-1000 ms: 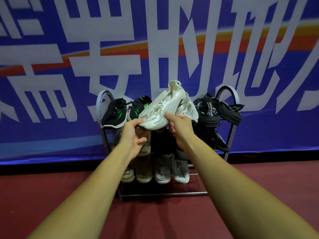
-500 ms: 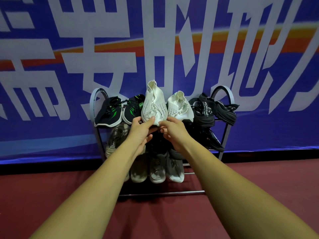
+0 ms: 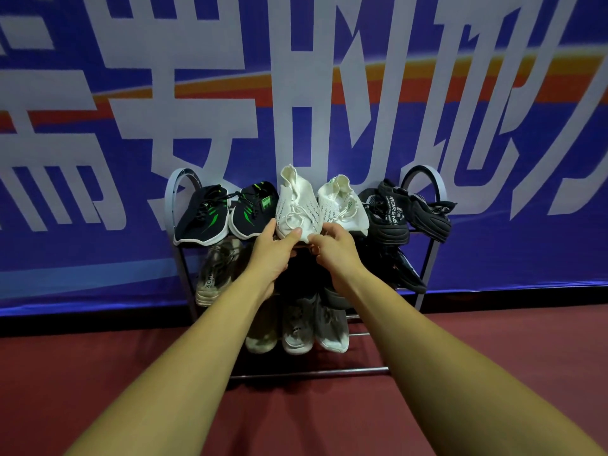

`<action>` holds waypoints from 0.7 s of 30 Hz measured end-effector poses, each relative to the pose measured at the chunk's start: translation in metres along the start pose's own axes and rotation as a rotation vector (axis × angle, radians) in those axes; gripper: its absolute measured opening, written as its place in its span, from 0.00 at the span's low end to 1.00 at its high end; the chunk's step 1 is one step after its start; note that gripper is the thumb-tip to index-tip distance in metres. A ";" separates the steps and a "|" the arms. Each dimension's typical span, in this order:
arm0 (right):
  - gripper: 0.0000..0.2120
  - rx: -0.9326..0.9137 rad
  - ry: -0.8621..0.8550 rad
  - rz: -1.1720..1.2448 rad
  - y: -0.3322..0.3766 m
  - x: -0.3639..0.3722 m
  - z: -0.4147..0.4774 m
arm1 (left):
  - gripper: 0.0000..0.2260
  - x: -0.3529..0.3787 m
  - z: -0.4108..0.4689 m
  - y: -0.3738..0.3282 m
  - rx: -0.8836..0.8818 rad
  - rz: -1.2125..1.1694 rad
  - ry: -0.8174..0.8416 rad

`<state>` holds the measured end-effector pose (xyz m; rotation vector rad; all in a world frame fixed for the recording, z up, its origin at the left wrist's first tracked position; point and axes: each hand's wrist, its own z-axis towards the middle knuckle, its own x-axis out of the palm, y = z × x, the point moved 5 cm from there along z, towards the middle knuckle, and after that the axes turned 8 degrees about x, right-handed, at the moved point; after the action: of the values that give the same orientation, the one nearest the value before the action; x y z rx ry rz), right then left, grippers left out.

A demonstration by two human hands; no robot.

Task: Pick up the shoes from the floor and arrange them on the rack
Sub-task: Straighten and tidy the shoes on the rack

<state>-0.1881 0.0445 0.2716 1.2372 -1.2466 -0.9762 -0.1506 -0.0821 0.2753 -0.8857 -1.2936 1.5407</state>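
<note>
The white knit lace-up sneaker (image 3: pixel 297 209) stands on the top tier of the grey metal rack with arched ends (image 3: pixel 180 184), toe toward the person and heel tipped up against the wall. The left hand (image 3: pixel 271 256) and the right hand (image 3: pixel 335 250) each pinch its toe cap between thumb and fingers. To finish this step well, I would push the toe back until the sole seats on the rails. It should line up parallel with its white mate (image 3: pixel 345 205), which is just beside it at three o'clock. Only then should both pinches let go (a shoe left heel-high looks likely to slide forward). At nine o'clock sits a pair of black sneakers with green stripes (image 3: pixel 202 217), and past the mate at three o'clock are bulky black shoes (image 3: pixel 394 217), so the slot is narrow. At six o'clock, the lower tiers hold grey and beige shoes (image 3: pixel 297 329), partly hidden by the forearms. The rack stands on a dark red floor (image 3: pixel 98 373), with no loose shoes in view. Behind it, at twelve o'clock, a blue banner with large white characters and an orange stripe (image 3: pixel 329 93) covers the wall.
</note>
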 end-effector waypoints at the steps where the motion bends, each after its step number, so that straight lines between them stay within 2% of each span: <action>1: 0.12 -0.014 -0.005 -0.005 0.000 -0.001 0.001 | 0.27 0.001 0.000 0.001 -0.005 0.016 0.004; 5: 0.08 0.012 -0.021 0.002 0.002 0.000 0.003 | 0.33 -0.001 0.005 0.002 -0.031 0.053 -0.007; 9: 0.14 0.087 0.011 0.003 0.000 0.001 0.002 | 0.32 -0.003 0.009 0.002 -0.040 0.058 0.002; 12: 0.14 0.063 0.012 -0.006 0.004 -0.004 -0.002 | 0.32 0.001 0.009 0.007 -0.075 -0.016 -0.009; 15: 0.19 0.002 -0.075 -0.114 0.007 -0.014 -0.003 | 0.29 0.006 0.009 0.007 -0.104 -0.074 -0.025; 18: 0.27 -0.012 -0.184 -0.339 0.006 -0.029 -0.006 | 0.27 0.007 0.010 0.004 -0.107 -0.095 -0.029; 19: 0.25 -0.012 -0.199 -0.397 0.005 -0.033 -0.007 | 0.28 0.006 0.010 0.003 -0.095 -0.082 -0.034; 21: 0.13 -0.032 -0.201 -0.456 0.006 -0.039 -0.006 | 0.25 0.005 0.010 -0.001 -0.058 -0.025 -0.047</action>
<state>-0.1876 0.0844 0.2729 1.4593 -1.1145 -1.4745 -0.1610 -0.0809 0.2781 -0.8707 -1.3848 1.5192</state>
